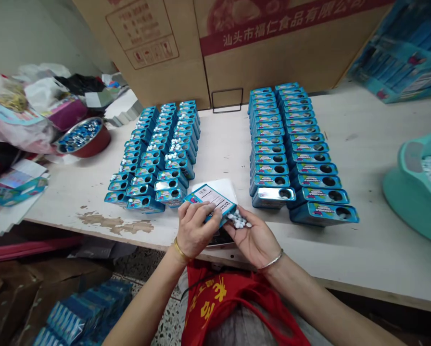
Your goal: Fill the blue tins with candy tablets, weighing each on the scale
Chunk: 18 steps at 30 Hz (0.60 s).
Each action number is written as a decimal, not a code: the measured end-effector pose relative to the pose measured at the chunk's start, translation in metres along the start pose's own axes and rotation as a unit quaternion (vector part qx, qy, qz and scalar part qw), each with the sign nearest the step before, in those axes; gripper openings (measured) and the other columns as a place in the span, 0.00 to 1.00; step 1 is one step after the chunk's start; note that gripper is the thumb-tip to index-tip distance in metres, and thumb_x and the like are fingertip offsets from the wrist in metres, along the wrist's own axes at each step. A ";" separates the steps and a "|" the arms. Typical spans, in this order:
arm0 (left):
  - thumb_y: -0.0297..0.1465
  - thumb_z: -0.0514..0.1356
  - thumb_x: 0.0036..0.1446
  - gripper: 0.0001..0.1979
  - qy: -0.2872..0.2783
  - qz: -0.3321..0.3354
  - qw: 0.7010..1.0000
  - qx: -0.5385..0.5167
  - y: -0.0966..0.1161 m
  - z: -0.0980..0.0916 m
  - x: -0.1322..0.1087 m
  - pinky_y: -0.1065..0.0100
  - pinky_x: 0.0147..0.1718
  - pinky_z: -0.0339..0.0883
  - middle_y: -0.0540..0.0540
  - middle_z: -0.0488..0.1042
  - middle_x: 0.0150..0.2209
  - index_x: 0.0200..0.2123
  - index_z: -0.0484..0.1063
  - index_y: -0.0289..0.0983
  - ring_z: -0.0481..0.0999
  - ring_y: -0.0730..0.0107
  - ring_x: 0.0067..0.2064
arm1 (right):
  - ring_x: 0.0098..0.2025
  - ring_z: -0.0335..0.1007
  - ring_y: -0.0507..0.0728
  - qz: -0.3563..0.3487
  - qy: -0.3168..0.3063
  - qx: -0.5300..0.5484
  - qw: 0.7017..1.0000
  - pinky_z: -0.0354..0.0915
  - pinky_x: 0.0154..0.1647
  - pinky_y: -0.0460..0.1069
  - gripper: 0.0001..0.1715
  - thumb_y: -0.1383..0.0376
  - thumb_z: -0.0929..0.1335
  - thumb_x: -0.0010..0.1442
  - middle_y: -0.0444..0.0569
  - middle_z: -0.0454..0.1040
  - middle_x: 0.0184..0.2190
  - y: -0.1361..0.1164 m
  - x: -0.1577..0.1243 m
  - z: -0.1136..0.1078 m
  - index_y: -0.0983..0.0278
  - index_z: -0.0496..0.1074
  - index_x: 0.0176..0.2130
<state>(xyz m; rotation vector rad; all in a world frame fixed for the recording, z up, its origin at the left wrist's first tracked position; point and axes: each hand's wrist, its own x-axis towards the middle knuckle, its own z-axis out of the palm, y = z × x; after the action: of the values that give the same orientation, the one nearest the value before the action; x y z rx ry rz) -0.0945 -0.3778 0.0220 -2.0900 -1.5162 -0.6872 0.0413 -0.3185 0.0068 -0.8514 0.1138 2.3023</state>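
Observation:
My left hand (197, 223) is closed round a blue candy tin (215, 197), which it holds tilted toward the right. At the tin's right end, pale round candies (239, 220) lie in the cupped palm of my right hand (255, 235), whose fingertips reach under the tin. Behind and below the tin is a white tray (227, 185), mostly covered by my hands. To the left stand rows of blue tins (170, 179), many with candies heaped at their round openings. On the right, two more rows of tins (269, 169) show dark open holes.
At the right edge sits a teal basin (406, 192) full of pale candies. A red bowl (100, 139) of small shiny pieces is at the left. Cardboard boxes (273, 62) and a wire stand (227, 100) are at the back. Wrapped blue packs (406, 57) lie far right.

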 end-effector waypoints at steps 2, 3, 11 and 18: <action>0.25 0.55 0.54 0.08 -0.003 -0.009 1.000 -0.005 0.001 -0.001 -0.001 0.61 0.42 0.56 0.45 0.75 0.36 0.38 0.68 0.39 0.72 0.66 0.40 | 0.38 0.75 0.53 -0.005 0.006 -0.006 1.000 0.71 0.44 0.47 0.10 0.73 0.63 0.58 0.52 0.79 0.34 -0.001 -0.002 0.001 0.70 0.73 0.34; 0.25 0.55 0.54 0.08 0.002 -0.012 1.000 -0.006 0.003 -0.001 -0.002 0.61 0.42 0.56 0.45 0.75 0.36 0.38 0.68 0.39 0.72 0.65 0.41 | 0.38 0.75 0.53 -0.004 0.008 -0.011 1.000 0.71 0.43 0.47 0.10 0.73 0.63 0.58 0.52 0.79 0.34 -0.001 -0.003 0.001 0.70 0.74 0.34; 0.30 0.60 0.51 0.13 -0.004 -0.134 0.984 -0.120 -0.007 0.011 -0.007 0.63 0.40 0.60 0.45 0.71 0.38 0.42 0.65 0.38 0.70 0.65 0.40 | 0.39 0.75 0.54 -0.005 0.012 -0.006 1.000 0.70 0.46 0.49 0.10 0.73 0.62 0.58 0.53 0.78 0.32 -0.006 -0.007 -0.001 0.71 0.73 0.34; 0.37 0.65 0.48 0.21 -0.009 -0.304 0.914 -0.269 -0.030 0.042 -0.013 0.68 0.40 0.65 0.47 0.68 0.38 0.43 0.62 0.36 0.70 0.70 0.40 | 0.48 0.72 0.58 0.003 0.021 -0.047 0.999 0.71 0.46 0.50 0.10 0.72 0.62 0.58 0.56 0.78 0.37 -0.015 -0.008 -0.021 0.70 0.71 0.38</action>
<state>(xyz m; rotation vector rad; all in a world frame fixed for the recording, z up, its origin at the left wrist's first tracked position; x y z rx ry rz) -0.1216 -0.3517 -0.0161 -1.9526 -2.2090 -1.4542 0.0667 -0.3176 -0.0024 -0.9484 0.0266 2.3112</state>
